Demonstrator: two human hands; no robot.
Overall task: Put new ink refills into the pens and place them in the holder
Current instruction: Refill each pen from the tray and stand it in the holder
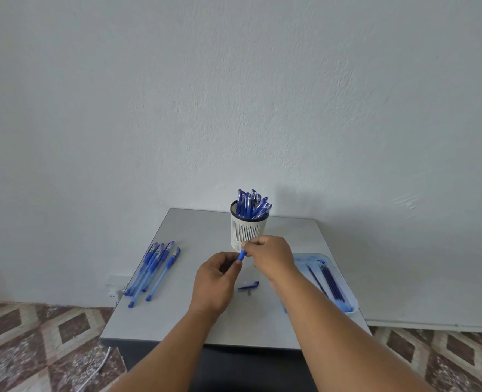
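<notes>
Both forearms reach in from the near edge of the table (194, 222), and the hands meet above its middle, just in front of the holder (248, 230). My left hand (214, 281) is curled round the barrel of a pen (241, 255), of which only the blue grip end shows past the fingers; my right hand (268, 258) pinches something small at that end, though whether it is the tip piece or a refill cannot be made out. On the table below them lie a blue cap (248, 284) and a small metal tip (249, 292), so the pen looks to be apart and mid-refill. To do this step well I would keep the barrel steady in the left hand, feed the refill straight down its axis without bending it, then screw the tip on squarely and snap on the cap. Spare refills (328, 278) wait in the tray (350, 304) to the right, unfilled pens (152, 267) lie in a loose bunch to the left, and finished ones stand in the holder.
</notes>
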